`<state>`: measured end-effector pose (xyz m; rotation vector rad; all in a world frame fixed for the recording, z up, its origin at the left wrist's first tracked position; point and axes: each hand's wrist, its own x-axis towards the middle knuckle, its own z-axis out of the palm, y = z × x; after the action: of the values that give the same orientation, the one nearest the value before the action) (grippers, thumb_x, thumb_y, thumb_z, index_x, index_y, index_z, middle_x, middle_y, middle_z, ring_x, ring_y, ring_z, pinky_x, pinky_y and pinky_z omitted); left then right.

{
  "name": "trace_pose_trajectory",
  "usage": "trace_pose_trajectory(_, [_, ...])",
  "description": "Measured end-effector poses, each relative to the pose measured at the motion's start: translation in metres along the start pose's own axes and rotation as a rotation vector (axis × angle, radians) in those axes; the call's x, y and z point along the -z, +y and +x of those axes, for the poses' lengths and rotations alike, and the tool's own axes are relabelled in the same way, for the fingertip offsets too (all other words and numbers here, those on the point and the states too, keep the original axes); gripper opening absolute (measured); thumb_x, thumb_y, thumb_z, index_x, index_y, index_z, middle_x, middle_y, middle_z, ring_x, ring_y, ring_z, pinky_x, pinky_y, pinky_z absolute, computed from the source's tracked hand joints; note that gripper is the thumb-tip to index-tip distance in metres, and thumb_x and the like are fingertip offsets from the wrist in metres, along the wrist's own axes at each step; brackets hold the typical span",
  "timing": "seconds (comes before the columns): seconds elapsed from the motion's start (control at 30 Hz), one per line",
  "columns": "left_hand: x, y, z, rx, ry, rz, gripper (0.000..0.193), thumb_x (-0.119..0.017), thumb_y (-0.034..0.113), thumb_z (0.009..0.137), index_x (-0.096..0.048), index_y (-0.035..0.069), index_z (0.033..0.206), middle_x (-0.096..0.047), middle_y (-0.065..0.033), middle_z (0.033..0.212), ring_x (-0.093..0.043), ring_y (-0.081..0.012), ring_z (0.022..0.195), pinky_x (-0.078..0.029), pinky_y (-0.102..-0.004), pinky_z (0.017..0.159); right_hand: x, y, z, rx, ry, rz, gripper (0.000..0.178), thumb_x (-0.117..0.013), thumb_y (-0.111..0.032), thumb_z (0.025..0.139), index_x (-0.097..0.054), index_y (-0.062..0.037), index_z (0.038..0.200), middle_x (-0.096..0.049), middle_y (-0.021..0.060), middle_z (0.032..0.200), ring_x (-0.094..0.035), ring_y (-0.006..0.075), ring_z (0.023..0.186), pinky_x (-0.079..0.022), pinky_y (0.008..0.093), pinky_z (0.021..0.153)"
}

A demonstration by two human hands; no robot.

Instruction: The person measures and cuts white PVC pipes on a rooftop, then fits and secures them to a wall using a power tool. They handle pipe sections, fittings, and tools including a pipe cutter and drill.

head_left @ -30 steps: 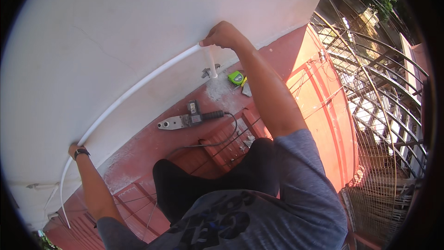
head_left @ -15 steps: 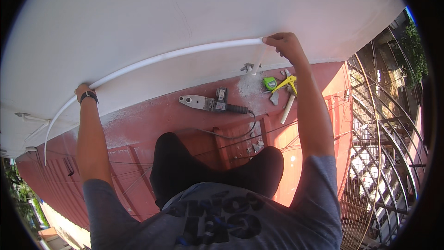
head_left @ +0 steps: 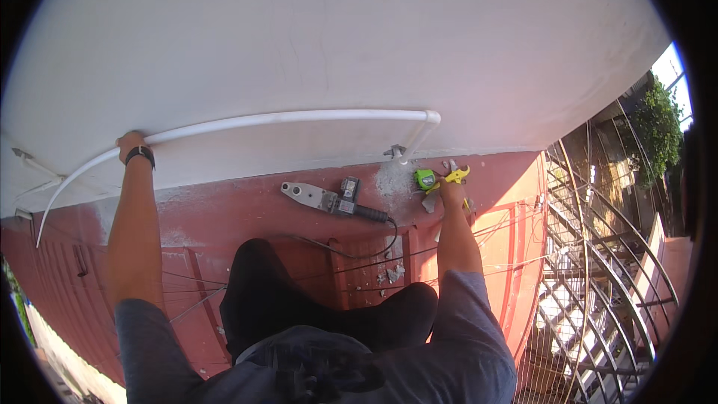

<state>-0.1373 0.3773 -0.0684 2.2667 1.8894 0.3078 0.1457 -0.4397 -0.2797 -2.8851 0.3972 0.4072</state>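
A long white plastic pipe (head_left: 284,118) runs along the wall, bending down at its left end. Toward that end my left hand (head_left: 133,142), with a dark watch at the wrist, is closed around it. The pipe's right end meets an elbow fitting (head_left: 432,117), from which a short pipe (head_left: 416,142) slants down to the foot of the wall. Lower right, my right hand (head_left: 451,193) is closed on a yellow pipe cutter (head_left: 458,175); its fingers are partly hidden. Just left of that hand lies a green tape measure (head_left: 425,179).
On the red metal roof (head_left: 247,196) lies a pipe welding tool (head_left: 321,198) with a dark cord (head_left: 351,256). Broken rubble (head_left: 392,274) and dust lie near it. A curved metal grille (head_left: 598,284) stands at the right. Thin wires cross the roof.
My right hand has left the pipe's right end and come down to the yellow pipe cutter. The elbow at that end is now uncovered. My left hand still holds the pipe.
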Motion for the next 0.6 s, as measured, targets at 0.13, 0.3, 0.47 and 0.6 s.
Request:
trace_pose_trajectory(0.13, [0.035, 0.044, -0.059, 0.568, 0.100, -1.073, 0.060, -0.040, 0.044, 0.104, -0.050, -0.008, 0.132, -0.063, -0.0280, 0.127, -0.064, -0.0410, 0.115, -0.051, -0.0496, 0.098, -0.041, 0.032, 0.028, 0.040, 0.216, 0.429, 0.045, -0.062, -0.038, 0.086, -0.073, 0.0040, 0.098, -0.074, 0.0212, 0.093, -0.073, 0.0332, 0.084, -0.056, 0.0454, 0.073])
trace_pose_trajectory(0.3, [0.079, 0.051, -0.097, 0.672, 0.064, -1.205, 0.060, -0.033, 0.044, 0.107, -0.045, -0.008, 0.134, -0.060, -0.0277, 0.129, -0.064, -0.0404, 0.115, -0.053, -0.0503, 0.096, -0.015, 0.045, 0.051, 0.075, 0.392, 0.272, 0.048, -0.057, -0.036, 0.094, -0.071, 0.0103, 0.093, -0.070, 0.0261, 0.079, -0.071, 0.0387, 0.075, -0.055, 0.0502, 0.064])
trace_pose_trajectory(0.47, [0.064, 0.031, -0.088, 0.682, 0.098, -1.183, 0.060, -0.031, 0.044, 0.107, -0.044, -0.008, 0.134, -0.059, -0.0271, 0.131, -0.063, -0.0409, 0.117, -0.053, -0.0503, 0.097, 0.057, 0.012, -0.086, 0.311, 0.327, 0.312, 0.041, -0.062, -0.028, 0.090, -0.069, 0.0121, 0.084, -0.064, 0.0247, 0.066, -0.065, 0.0330, 0.060, -0.048, 0.0490, 0.056])
trace_pose_trajectory(0.6, [0.071, 0.047, -0.108, 0.677, -0.014, -1.221, 0.061, -0.029, 0.045, 0.107, -0.043, -0.007, 0.135, -0.059, -0.0273, 0.131, -0.063, -0.0411, 0.118, -0.053, -0.0506, 0.099, 0.136, -0.088, -0.283, 0.635, -0.050, 0.161, 0.034, -0.067, -0.022, 0.085, -0.069, 0.0108, 0.078, -0.063, 0.0232, 0.063, -0.065, 0.0299, 0.059, -0.047, 0.0444, 0.056])
